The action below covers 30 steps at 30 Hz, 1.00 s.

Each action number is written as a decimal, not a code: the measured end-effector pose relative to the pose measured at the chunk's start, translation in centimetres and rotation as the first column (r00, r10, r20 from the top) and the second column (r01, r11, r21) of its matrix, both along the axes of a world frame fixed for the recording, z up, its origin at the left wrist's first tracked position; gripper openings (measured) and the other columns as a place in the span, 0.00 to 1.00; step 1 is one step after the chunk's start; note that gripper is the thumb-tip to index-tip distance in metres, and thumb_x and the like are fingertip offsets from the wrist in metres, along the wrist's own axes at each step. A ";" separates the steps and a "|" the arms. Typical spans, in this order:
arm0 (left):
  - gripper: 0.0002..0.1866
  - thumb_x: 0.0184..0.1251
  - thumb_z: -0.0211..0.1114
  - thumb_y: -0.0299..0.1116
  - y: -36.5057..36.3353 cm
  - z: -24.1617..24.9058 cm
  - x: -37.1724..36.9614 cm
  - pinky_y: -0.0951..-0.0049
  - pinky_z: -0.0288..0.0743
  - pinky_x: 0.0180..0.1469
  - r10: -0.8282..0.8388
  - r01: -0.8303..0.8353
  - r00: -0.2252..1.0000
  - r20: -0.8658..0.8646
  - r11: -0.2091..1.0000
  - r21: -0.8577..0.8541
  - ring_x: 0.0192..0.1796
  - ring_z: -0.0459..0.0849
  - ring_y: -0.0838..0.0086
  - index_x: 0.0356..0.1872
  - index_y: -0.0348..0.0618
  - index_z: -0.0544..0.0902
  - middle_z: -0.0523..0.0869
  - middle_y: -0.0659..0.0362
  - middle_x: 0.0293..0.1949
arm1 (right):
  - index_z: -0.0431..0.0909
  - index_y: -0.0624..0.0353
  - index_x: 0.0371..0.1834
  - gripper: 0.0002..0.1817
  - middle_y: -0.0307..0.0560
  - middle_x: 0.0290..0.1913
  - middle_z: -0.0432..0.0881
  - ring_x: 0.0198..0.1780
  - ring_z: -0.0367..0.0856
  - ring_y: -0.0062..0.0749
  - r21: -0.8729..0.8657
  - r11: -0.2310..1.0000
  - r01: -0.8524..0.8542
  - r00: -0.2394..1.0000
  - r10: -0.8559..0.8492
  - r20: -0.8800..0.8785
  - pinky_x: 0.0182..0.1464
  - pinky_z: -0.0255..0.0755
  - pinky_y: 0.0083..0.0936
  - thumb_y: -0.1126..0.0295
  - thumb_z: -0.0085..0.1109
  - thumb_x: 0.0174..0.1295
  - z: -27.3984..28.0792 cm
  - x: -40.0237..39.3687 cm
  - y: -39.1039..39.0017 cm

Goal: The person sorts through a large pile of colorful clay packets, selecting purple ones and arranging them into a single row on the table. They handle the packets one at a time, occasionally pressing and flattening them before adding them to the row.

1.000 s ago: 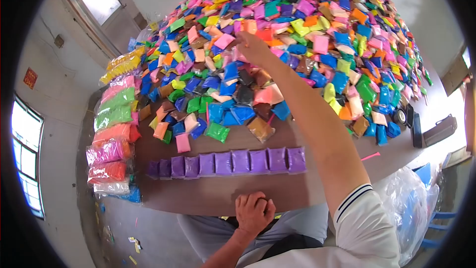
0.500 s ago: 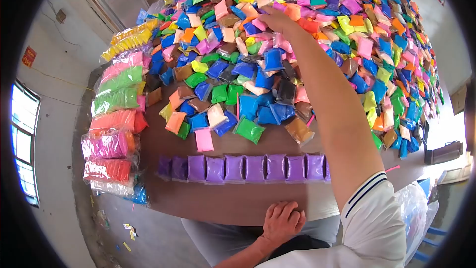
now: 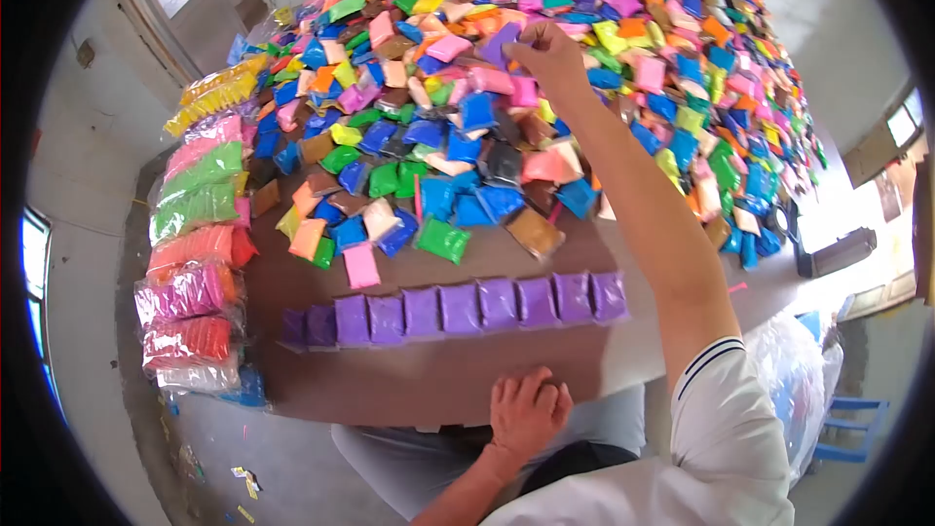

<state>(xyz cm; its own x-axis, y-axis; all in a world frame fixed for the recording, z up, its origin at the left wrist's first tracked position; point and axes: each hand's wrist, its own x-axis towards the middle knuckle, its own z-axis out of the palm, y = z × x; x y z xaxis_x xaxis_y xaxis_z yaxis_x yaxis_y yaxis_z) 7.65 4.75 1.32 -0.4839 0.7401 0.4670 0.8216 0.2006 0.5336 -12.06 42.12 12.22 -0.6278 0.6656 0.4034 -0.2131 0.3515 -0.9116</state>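
My right hand point(image 3: 547, 56) reaches over the pile and pinches a purple packet point(image 3: 498, 45) by its edge, lifted just above its neighbours. Below it spreads a large heap of small sealed packets in many colours, among them a green packet point(image 3: 442, 241) and a pink packet point(image 3: 361, 265) at the near side. A row of purple packets point(image 3: 499, 305) lies side by side across the table in front of me. My left hand point(image 3: 529, 412) rests at the table's near edge below that row, its fingers curled in with nothing visible in them.
Clear bags of same-coloured packets are lined up along the left edge, including a green bundle point(image 3: 200, 213) and a red bundle point(image 3: 187, 341). A black object point(image 3: 842, 253) is by the right edge. A blue stool point(image 3: 857, 426) and clear plastic bag point(image 3: 789, 385) stand to the right.
My right hand has picked a purple packet out of the heap and raised it slightly. The view has turned a little to the right; my left hand stays at the table edge.
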 end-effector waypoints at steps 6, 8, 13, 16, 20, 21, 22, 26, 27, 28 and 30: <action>0.10 0.55 0.71 0.34 -0.2 0.6 -0.2 0.56 0.69 0.48 -0.059 0.056 0.997 0.053 0.997 0.061 0.45 0.80 0.59 0.25 0.46 0.77 0.83 0.58 0.41 | 0.76 0.63 0.61 0.23 0.34 0.43 0.83 0.43 0.79 0.16 -0.200 0.952 -0.232 0.927 0.278 0.250 0.45 0.74 0.18 0.71 0.66 0.64 -1.7 17.2 -8.3; 0.10 0.56 0.71 0.36 -0.5 0.5 -0.2 0.56 0.69 0.51 -0.088 0.081 0.992 0.089 0.994 0.079 0.47 0.80 0.58 0.25 0.45 0.78 0.83 0.57 0.42 | 0.78 0.63 0.61 0.21 0.35 0.44 0.83 0.43 0.78 0.16 -0.264 0.944 -0.196 0.893 0.283 0.351 0.47 0.75 0.20 0.70 0.65 0.65 -3.1 22.2 -10.9; 0.14 0.60 0.70 0.43 -1.2 0.8 -0.6 0.55 0.68 0.55 -0.125 0.112 0.981 0.151 0.990 0.088 0.51 0.79 0.57 0.28 0.43 0.81 0.85 0.55 0.46 | 0.81 0.63 0.54 0.16 0.36 0.42 0.84 0.40 0.78 0.18 -0.454 0.859 -0.235 0.879 0.387 0.277 0.43 0.75 0.22 0.67 0.65 0.67 -6.6 29.9 -18.2; 0.18 0.66 0.66 0.47 -1.3 0.9 -0.8 0.56 0.66 0.57 -0.164 0.155 0.974 0.156 0.986 0.068 0.51 0.79 0.54 0.32 0.40 0.82 0.85 0.52 0.45 | 0.81 0.62 0.52 0.14 0.36 0.41 0.83 0.39 0.78 0.18 -0.253 0.932 -0.260 0.862 0.343 0.375 0.42 0.75 0.23 0.67 0.64 0.68 -8.3 31.2 -20.6; 0.20 0.69 0.63 0.49 -1.4 1.0 -1.1 0.54 0.66 0.55 -0.204 0.200 0.967 0.150 0.979 0.044 0.48 0.78 0.52 0.37 0.38 0.82 0.83 0.50 0.40 | 0.81 0.62 0.52 0.13 0.35 0.40 0.83 0.39 0.78 0.18 -0.338 0.875 -0.347 0.820 0.458 0.343 0.41 0.74 0.21 0.69 0.64 0.68 -8.6 30.4 -23.2; 0.20 0.69 0.63 0.49 -1.5 0.8 -1.2 0.54 0.66 0.54 -0.215 0.209 0.964 0.157 0.977 0.051 0.47 0.77 0.51 0.37 0.37 0.82 0.82 0.50 0.39 | 0.81 0.62 0.53 0.13 0.35 0.40 0.83 0.39 0.78 0.17 -0.392 0.839 -0.379 0.807 0.506 0.304 0.41 0.74 0.21 0.69 0.64 0.68 -8.5 30.0 -23.7; 0.20 0.72 0.60 0.48 -1.7 0.7 -1.4 0.53 0.66 0.54 -0.227 0.220 0.955 0.192 0.974 0.056 0.47 0.77 0.49 0.39 0.37 0.82 0.82 0.48 0.38 | 0.81 0.60 0.54 0.13 0.34 0.39 0.82 0.38 0.77 0.17 -0.502 0.773 -0.387 0.839 0.522 0.157 0.40 0.73 0.20 0.67 0.64 0.69 -8.8 29.8 -24.2; 0.19 0.75 0.57 0.46 -1.8 0.4 -1.4 0.52 0.67 0.55 -0.231 0.217 0.952 0.200 0.972 0.089 0.47 0.77 0.49 0.40 0.37 0.82 0.81 0.48 0.38 | 0.81 0.57 0.50 0.13 0.33 0.35 0.79 0.36 0.76 0.16 -0.679 0.637 -0.365 0.878 0.478 -0.023 0.38 0.72 0.17 0.61 0.64 0.71 -9.7 29.7 -24.4; 0.19 0.75 0.56 0.46 -1.9 0.4 -1.3 0.52 0.67 0.55 -0.214 0.202 0.957 0.196 0.976 0.080 0.47 0.77 0.49 0.40 0.37 0.81 0.81 0.48 0.38 | 0.81 0.57 0.50 0.12 0.33 0.37 0.79 0.37 0.76 0.16 -0.671 0.652 -0.353 0.860 0.508 0.041 0.39 0.73 0.17 0.61 0.63 0.72 -9.8 30.2 -24.3; 0.19 0.76 0.56 0.45 -1.8 0.2 -1.4 0.52 0.67 0.55 -0.198 0.187 0.961 0.193 0.980 0.073 0.47 0.77 0.49 0.40 0.36 0.81 0.82 0.48 0.39 | 0.81 0.57 0.50 0.12 0.33 0.38 0.80 0.38 0.77 0.15 -0.662 0.667 -0.342 0.838 0.535 0.106 0.40 0.74 0.17 0.61 0.62 0.73 -10.0 30.5 -24.1; 0.19 0.76 0.54 0.45 -1.9 -0.2 -1.4 0.52 0.67 0.55 -0.184 0.176 0.963 0.196 0.983 0.058 0.47 0.77 0.48 0.40 0.36 0.81 0.82 0.47 0.39 | 0.81 0.57 0.49 0.11 0.33 0.37 0.79 0.37 0.77 0.16 -0.620 0.705 -0.344 0.819 0.548 0.169 0.40 0.74 0.17 0.61 0.60 0.74 -9.9 31.0 -24.4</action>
<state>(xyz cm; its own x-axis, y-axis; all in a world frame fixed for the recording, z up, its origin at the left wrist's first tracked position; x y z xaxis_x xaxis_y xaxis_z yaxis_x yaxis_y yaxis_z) 6.26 2.87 1.15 -0.4307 0.8063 0.4054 0.7185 0.0344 0.6947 18.93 17.72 2.31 -0.9286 0.3064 -0.2095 0.1228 -0.2791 -0.9524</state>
